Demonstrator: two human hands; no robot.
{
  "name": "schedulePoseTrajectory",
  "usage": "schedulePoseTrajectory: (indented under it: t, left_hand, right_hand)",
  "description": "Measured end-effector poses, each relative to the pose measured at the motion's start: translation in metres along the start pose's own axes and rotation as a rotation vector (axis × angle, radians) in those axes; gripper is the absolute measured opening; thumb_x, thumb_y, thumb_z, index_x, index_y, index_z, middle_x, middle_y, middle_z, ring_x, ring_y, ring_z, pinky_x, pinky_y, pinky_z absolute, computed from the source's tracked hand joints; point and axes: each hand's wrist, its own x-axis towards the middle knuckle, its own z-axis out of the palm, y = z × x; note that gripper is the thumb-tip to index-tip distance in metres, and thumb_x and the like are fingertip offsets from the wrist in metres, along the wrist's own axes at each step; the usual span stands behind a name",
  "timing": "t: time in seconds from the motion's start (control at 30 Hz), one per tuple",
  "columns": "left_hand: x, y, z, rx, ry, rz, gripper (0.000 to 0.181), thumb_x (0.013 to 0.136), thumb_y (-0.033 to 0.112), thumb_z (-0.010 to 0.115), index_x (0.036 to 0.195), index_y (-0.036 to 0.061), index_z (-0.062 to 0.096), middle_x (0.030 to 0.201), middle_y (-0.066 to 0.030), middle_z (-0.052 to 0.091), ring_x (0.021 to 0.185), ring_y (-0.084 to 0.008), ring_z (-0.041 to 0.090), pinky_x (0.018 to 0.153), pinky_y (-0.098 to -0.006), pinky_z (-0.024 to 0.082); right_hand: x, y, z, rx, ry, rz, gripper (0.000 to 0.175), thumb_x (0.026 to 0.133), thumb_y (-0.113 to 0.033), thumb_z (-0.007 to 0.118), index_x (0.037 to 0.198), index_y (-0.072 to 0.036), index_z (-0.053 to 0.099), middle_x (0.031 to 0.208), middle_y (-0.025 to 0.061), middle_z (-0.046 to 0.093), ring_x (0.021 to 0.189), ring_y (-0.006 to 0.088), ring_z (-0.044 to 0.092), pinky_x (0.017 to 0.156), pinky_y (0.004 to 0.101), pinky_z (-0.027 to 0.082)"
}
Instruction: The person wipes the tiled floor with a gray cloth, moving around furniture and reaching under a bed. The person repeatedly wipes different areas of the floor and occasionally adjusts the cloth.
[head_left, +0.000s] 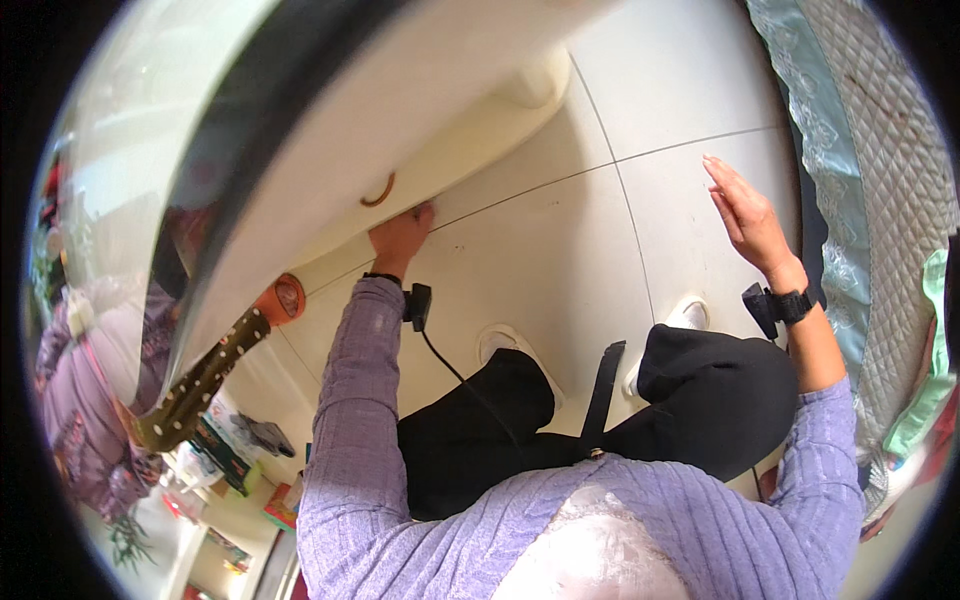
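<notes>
My left hand (401, 234) is low against the bottom edge of a cream-coloured piece of furniture (480, 142), just below a curved brown handle (380, 191). Its fingers are partly hidden at that edge, so I cannot tell whether they hold anything. To the right, my right hand (746, 217) is raised over the tiled floor (697, 75), empty, with its fingers stretched out. Black devices are strapped to both wrists: a left wrist device (418, 306) with a cable, and a right wrist device (776, 307).
On the right, a quilted cover (892, 142) with a pale blue lace border (840, 187) hangs close to my arm. Another person's leg in polka-dot cloth (206, 382) and an orange shoe (283, 298) are at left. Behind are boxes (281, 506) and a plant (129, 538).
</notes>
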Motion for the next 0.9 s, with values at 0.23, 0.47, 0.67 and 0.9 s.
schedulePoseTrajectory:
  t: [0.23,0.47,0.67,0.9]
  left_hand:
    - [-0.055,-0.138,0.010,0.142,0.091,-0.451,0.050,0.094,0.044,0.050,0.125,0.0066,0.061,0.124,-0.0173,0.062,0.115,-0.0397,0.056,0.098,-0.0538,0.041]
    - [-0.091,-0.095,0.020,-0.046,0.284,-0.509,0.065,0.098,0.041,0.041,0.142,-0.0064,0.038,0.142,-0.0289,0.042,0.131,-0.0479,0.034,0.111,-0.0592,0.020]
    - [-0.076,0.042,0.012,-0.044,0.081,-0.173,0.070,0.083,0.037,0.064,0.137,-0.0055,0.047,0.139,-0.0326,0.039,0.132,-0.0531,0.030,0.113,-0.0612,0.020]
    - [-0.010,0.252,0.001,-0.409,-0.142,0.421,0.070,0.082,0.027,0.065,0.142,-0.0014,0.042,0.146,-0.0286,0.035,0.139,-0.0522,0.024,0.115,-0.0581,0.021]
  right_hand:
    - [0.031,-0.027,0.020,-0.035,-0.013,-0.054,0.039,0.097,-0.008,0.057,0.135,-0.005,0.054,0.134,0.0172,0.059,0.125,0.0330,0.056,0.103,0.0387,0.047]
    - [0.034,-0.038,0.026,0.166,0.012,0.003,0.041,0.096,-0.008,0.058,0.136,-0.003,0.053,0.134,0.0192,0.058,0.125,0.0331,0.056,0.104,0.0383,0.047]
    - [0.022,-0.028,0.045,0.342,0.006,0.002,0.039,0.096,-0.008,0.058,0.134,-0.002,0.055,0.132,0.0197,0.060,0.125,0.0340,0.056,0.104,0.0391,0.047]
    - [0.006,-0.012,0.099,0.332,0.052,-0.111,0.040,0.093,-0.007,0.058,0.132,0.000,0.055,0.127,0.0203,0.061,0.117,0.0373,0.059,0.100,0.0424,0.048]
